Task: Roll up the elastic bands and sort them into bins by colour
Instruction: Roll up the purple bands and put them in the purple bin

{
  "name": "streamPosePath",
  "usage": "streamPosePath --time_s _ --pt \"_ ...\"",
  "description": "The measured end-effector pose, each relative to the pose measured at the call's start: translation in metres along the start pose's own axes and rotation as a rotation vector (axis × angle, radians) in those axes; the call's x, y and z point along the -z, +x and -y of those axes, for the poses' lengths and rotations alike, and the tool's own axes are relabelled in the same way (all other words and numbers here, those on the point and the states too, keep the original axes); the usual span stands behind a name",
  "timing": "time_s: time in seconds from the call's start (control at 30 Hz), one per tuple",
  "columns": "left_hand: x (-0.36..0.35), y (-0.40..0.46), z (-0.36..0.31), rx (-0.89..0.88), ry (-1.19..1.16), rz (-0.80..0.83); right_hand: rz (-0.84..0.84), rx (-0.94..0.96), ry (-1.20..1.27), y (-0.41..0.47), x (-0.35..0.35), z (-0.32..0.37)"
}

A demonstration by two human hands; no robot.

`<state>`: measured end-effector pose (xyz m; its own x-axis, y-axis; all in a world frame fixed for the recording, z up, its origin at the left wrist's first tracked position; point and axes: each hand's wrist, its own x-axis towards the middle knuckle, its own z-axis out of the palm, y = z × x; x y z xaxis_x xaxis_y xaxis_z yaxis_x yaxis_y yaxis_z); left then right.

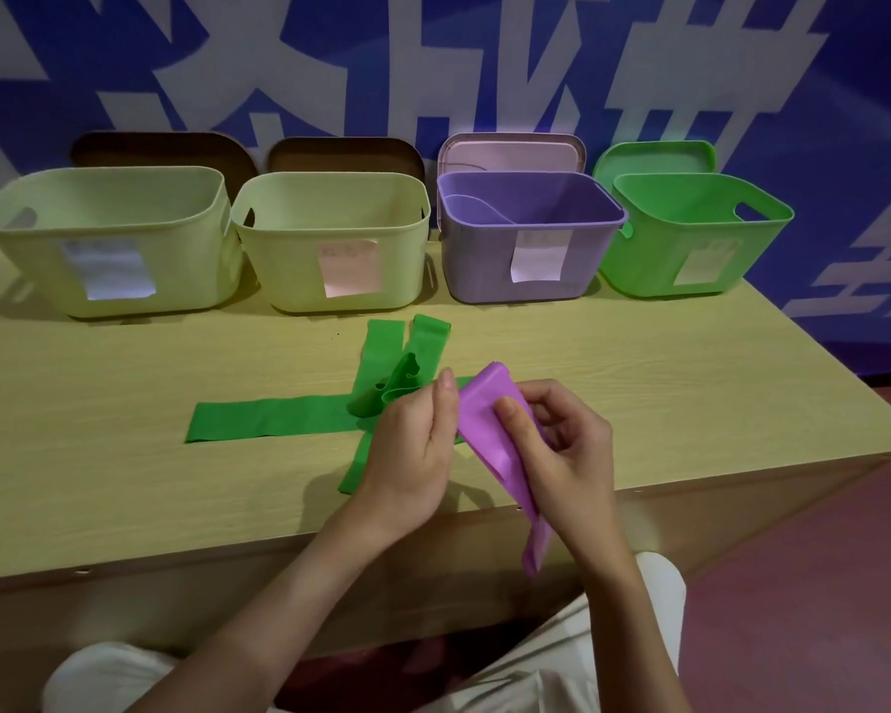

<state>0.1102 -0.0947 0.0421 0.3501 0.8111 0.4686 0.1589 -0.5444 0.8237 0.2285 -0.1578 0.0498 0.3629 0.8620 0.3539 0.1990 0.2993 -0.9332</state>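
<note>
A purple elastic band (489, 429) is held up over the table's front edge, its loose tail hanging down past the edge. My right hand (561, 450) pinches it with the thumb on top. My left hand (417, 445) holds its left edge, fingers curled. Several green bands (279, 419) lie crossed and crumpled on the table just behind my hands. A purple bin (531, 239) with a purple band inside and a green bin (690, 239) stand at the back right.
Two pale yellow-green bins (109, 239) (330, 239) stand at the back left and centre. Lids lean on the wall behind each bin. The wooden table (99, 429) ends right of the green bin. My knees show below the front edge.
</note>
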Motion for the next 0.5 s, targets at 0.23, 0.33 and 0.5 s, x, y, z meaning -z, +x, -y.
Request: streamPosePath --time_s 0.23,0.33,0.5 --pt "0.001 0.0 -0.017 0.352 -0.479 0.129 -0.033 -0.007 0.038 0.005 0.008 0.001" --pt "0.0 0.001 -0.022 0.395 -0.54 0.165 0.012 -0.001 0.073 0.003 0.008 0.002" --pt "-0.001 0.006 -0.021 0.39 -0.44 0.186 -0.029 0.019 -0.02 0.002 0.007 0.002"
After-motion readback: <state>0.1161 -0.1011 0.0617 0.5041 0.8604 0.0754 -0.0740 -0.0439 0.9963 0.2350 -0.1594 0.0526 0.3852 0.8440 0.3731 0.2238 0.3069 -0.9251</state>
